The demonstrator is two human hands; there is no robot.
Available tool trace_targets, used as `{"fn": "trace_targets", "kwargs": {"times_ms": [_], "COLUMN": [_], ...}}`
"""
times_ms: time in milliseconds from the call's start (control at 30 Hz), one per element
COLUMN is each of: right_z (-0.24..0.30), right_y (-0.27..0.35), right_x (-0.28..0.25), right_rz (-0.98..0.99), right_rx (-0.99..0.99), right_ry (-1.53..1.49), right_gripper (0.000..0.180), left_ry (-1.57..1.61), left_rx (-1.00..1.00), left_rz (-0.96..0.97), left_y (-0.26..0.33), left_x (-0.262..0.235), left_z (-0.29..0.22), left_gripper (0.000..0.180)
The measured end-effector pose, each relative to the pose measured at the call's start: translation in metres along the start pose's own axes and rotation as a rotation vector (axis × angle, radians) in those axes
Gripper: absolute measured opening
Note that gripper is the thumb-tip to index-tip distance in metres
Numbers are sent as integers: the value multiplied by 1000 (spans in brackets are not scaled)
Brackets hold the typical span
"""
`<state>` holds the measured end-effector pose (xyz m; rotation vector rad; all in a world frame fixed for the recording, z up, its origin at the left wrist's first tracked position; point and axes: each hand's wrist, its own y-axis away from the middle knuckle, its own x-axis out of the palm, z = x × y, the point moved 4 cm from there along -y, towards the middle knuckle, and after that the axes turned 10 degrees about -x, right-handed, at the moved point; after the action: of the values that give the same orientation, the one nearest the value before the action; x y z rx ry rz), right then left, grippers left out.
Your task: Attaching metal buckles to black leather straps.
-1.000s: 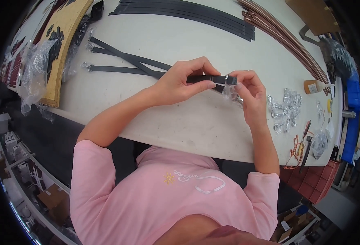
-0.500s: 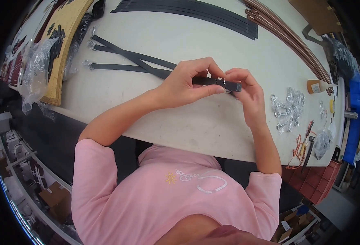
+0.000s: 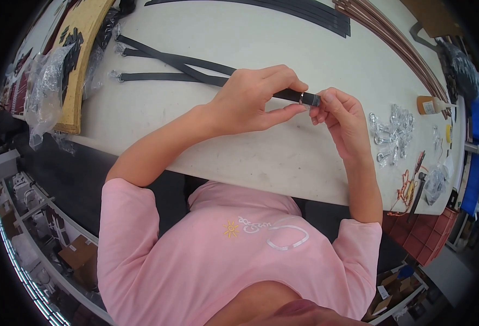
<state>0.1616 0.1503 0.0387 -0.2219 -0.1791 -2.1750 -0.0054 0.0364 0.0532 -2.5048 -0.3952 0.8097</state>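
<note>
**Ring onto strap end**

Left hand (image 3: 253, 100) pinches black strap (image 3: 207, 66) just above the table (image 3: 283, 157). Right hand (image 3: 341, 117) fingertips grasp the metal ring (image 3: 301, 98) at its tip. Best: keep strap taut, ring square.

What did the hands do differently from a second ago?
The left hand and right hand kept hold of the black strap throughout. The right hand's fingers shifted from under the strap's end to pinch right at its tip, by a small metal ring. The pile of metal clips and the other straps on the table stayed put.
</note>
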Motion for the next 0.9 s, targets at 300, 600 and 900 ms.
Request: {"fn": "trace_targets", "kwargs": {"times_ms": [300, 600, 900], "right_z": [-12, -8, -16], "right_y": [3, 5, 4], "right_x": [1, 10, 11], "right_rz": [130, 340, 188], "right_rx": [98, 202, 107], "right_ry": [-262, 6, 258], "right_gripper": [18, 23, 24], "left_ry": [167, 193, 58], "left_rx": [-87, -54, -168], "left_rz": [98, 186, 288], "left_y": [-3, 7, 7], "left_x": [-5, 8, 14], "left_z": [-14, -11, 11], "left_gripper": [29, 35, 30]}}
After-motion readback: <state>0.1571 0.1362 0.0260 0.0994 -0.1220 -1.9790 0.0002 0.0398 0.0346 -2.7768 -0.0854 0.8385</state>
